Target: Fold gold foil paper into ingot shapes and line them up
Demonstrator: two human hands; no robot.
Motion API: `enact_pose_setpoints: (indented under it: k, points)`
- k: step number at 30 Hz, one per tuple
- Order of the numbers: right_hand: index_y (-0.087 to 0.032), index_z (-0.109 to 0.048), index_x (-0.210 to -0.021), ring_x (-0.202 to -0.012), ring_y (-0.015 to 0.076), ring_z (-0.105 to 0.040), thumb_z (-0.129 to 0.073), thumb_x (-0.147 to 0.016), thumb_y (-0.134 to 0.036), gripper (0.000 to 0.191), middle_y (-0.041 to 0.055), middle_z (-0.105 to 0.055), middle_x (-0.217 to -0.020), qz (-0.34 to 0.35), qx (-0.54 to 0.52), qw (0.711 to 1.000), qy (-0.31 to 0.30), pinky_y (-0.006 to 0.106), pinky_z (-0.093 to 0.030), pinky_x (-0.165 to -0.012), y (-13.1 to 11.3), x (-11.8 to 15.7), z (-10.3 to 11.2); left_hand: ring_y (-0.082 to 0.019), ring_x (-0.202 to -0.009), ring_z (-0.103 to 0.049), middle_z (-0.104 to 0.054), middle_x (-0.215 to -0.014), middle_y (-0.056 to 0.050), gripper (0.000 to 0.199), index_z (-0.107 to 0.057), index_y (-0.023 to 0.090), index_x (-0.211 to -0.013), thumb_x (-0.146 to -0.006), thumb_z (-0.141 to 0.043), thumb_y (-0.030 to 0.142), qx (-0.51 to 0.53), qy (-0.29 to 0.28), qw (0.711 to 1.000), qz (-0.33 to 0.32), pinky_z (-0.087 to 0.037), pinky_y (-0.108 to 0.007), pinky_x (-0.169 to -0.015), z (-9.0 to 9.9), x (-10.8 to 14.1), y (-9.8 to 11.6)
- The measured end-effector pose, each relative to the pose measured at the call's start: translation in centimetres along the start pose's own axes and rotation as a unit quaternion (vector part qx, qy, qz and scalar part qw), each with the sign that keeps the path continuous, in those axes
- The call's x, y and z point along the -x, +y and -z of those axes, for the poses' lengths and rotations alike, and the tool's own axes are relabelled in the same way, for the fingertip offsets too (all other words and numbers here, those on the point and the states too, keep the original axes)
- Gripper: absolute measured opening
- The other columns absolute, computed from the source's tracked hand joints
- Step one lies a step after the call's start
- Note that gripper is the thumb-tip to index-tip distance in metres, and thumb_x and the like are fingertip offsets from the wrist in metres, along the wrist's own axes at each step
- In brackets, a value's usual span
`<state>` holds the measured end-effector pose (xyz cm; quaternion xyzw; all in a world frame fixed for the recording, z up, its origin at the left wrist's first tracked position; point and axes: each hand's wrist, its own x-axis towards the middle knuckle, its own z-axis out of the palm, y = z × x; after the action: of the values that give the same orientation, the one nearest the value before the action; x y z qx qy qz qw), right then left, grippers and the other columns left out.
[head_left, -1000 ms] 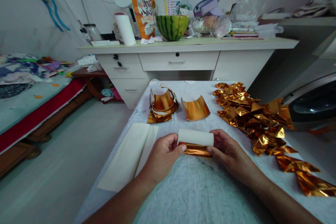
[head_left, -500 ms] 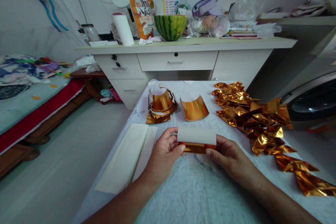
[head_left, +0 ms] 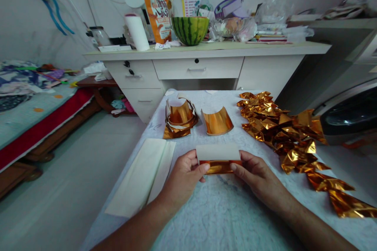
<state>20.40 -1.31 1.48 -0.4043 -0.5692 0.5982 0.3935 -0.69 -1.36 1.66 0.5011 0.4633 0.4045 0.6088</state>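
Note:
A gold foil sheet with a white back [head_left: 218,153] is held between my two hands above the cloth-covered table [head_left: 224,219]; its gold side shows along the lower edge. My left hand [head_left: 187,172] grips its left end, the thumb on the gold part. At the right end, my right hand [head_left: 255,170] holds it the same way. Beyond them lies a curved gold piece [head_left: 218,120], and left of that a stack of curled gold sheets [head_left: 180,117]. White paper strips [head_left: 141,176] lie beside my left forearm.
Folded gold foil pieces [head_left: 282,129] form a long pile along the table's right side. Behind stands a white desk [head_left: 196,51] with half a watermelon [head_left: 191,30] and an orange bag [head_left: 157,11]. A bed [head_left: 44,117] is at the left.
The held sheet has moved slightly left and its gold lower part is a little more visible. My left thumb has shifted slightly right along it. The view has shifted slightly.

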Motion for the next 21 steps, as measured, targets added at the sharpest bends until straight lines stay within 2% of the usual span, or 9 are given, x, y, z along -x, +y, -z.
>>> enact_pose_setpoints:
  k: [4, 6, 8, 14, 18, 21]
  points:
    - [-0.022, -0.067, -0.094, -0.069, 0.0143, -0.057, -0.062, -0.088, -0.047, 0.026, -0.0004, -0.064, -0.078, -0.019, 0.020, 0.999, 0.020, 0.025, -0.047, -0.064, -0.03, 0.07, 0.02, -0.013, -0.074, -0.059, -0.071, -0.096, -0.006, 0.033, -0.063, 0.016, -0.113, -0.081, -0.064, 0.023, 0.002, -0.004, 1.000, -0.018, -0.043, -0.021, -0.059, -0.06, 0.12, 0.13]
    - [-0.020, -0.067, -0.091, -0.057, 0.0105, -0.047, -0.061, -0.088, -0.049, 0.030, -0.0029, -0.056, -0.068, -0.033, 0.025, 0.999, 0.022, 0.021, -0.039, -0.052, -0.07, 0.10, -0.04, -0.012, -0.072, -0.059, -0.072, -0.093, -0.005, 0.032, -0.064, 0.016, -0.112, -0.081, -0.064, 0.022, 0.005, -0.005, 1.000, -0.022, -0.042, -0.021, -0.060, -0.13, 0.14, 0.19]
    - [-0.019, -0.066, -0.090, -0.052, 0.0083, -0.039, -0.062, -0.087, -0.050, 0.032, -0.0047, -0.050, -0.062, -0.045, 0.026, 0.998, 0.022, 0.020, -0.031, -0.047, -0.07, 0.11, -0.06, -0.012, -0.072, -0.058, -0.072, -0.092, -0.005, 0.032, -0.064, 0.015, -0.112, -0.080, -0.065, 0.021, 0.008, -0.008, 1.000, -0.021, -0.043, -0.021, -0.060, -0.18, 0.09, 0.14]
    - [-0.017, -0.065, -0.083, -0.054, 0.0080, -0.039, -0.065, -0.085, -0.047, 0.030, -0.0036, -0.053, -0.065, -0.039, 0.037, 0.998, 0.043, 0.020, -0.032, -0.050, 0.22, -0.01, 0.12, -0.014, -0.075, -0.059, -0.070, -0.099, -0.008, 0.038, -0.061, 0.014, -0.115, -0.079, -0.067, 0.026, 0.020, -0.016, 1.000, -0.012, -0.046, -0.021, -0.056, -0.13, -0.02, -0.39]
    - [-0.017, -0.067, -0.080, -0.057, 0.0096, -0.044, -0.066, -0.083, -0.047, 0.031, -0.0017, -0.058, -0.067, -0.025, 0.058, 0.997, 0.048, 0.022, -0.036, -0.053, 0.39, 0.02, 0.15, -0.015, -0.071, -0.061, -0.070, -0.096, -0.009, 0.036, -0.061, 0.013, -0.114, -0.082, -0.064, 0.030, 0.002, -0.013, 1.000, 0.015, -0.041, -0.019, -0.047, -0.20, 0.06, -0.49]
    - [-0.017, -0.067, -0.078, -0.060, 0.0113, -0.048, -0.066, -0.083, -0.047, 0.031, -0.0009, -0.060, -0.067, -0.018, 0.067, 0.996, 0.051, 0.023, -0.039, -0.056, 0.40, 0.10, 0.13, -0.013, -0.066, -0.057, -0.071, -0.095, -0.009, 0.036, -0.063, 0.012, -0.115, -0.083, -0.061, 0.028, -0.020, -0.001, 0.999, 0.031, -0.040, -0.019, -0.046, -0.32, 0.09, -0.34]
